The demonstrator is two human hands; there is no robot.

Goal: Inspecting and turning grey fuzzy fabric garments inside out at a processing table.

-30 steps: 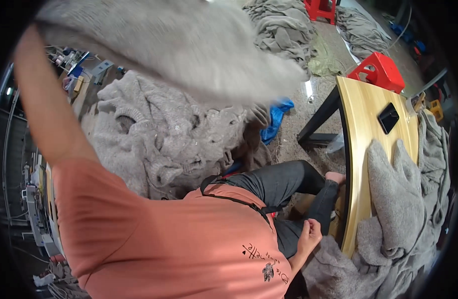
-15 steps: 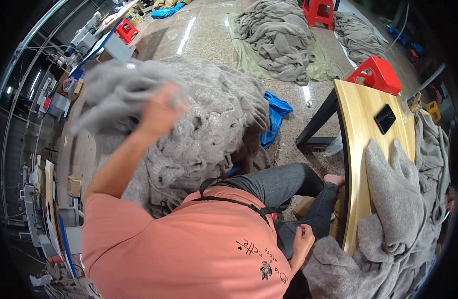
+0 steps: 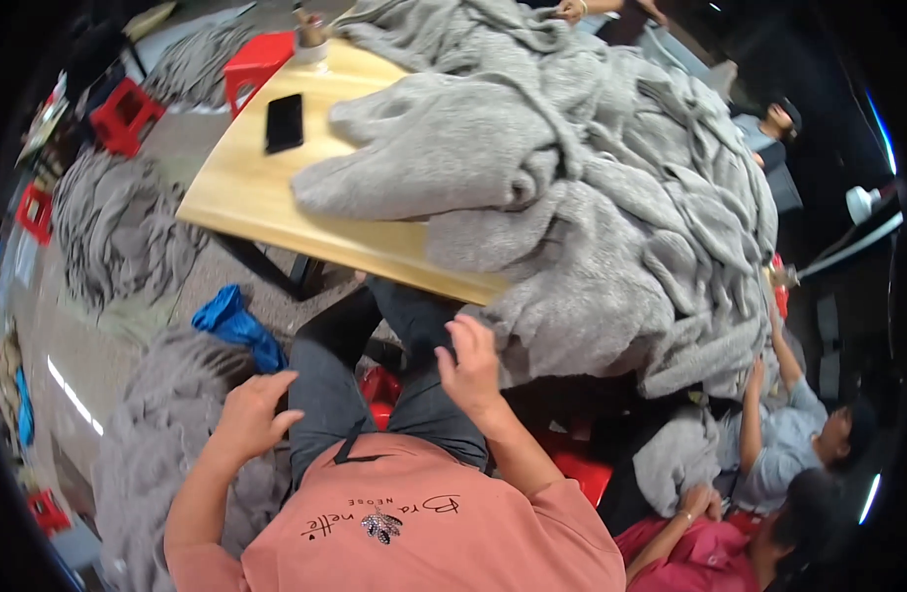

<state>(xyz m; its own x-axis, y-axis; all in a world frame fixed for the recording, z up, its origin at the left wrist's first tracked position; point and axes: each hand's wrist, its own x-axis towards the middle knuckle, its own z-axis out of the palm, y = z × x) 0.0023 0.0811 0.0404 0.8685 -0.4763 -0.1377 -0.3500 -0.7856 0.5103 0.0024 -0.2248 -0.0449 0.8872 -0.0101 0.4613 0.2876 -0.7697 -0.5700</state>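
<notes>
Head view shows the left hand (image 3: 253, 414) and right hand (image 3: 470, 367) empty, fingers loosely parted, with the front grey garment (image 3: 439, 153) lying on the table (image 3: 238, 178) ahead of both, its long axis running roughly left to right, the right hand nearer.

There was one counter (image 3: 226, 187), with one black phone (image 3: 284, 123) and one cup (image 3: 310, 39) on it. Grey fabric heaps (image 3: 631, 197) came to four: one on the counter, three on the floor (image 3: 59, 326); the separate pieces within them could not be counted. Red stools (image 3: 128, 113) numbered at least four, other red patches (image 3: 379, 390) being too hidden to tell. Blue bundles (image 3: 241, 326) made two. The wearer's sets of fingers (image 3: 463, 340) were two, and co-workers (image 3: 695, 553) at least four.
</notes>
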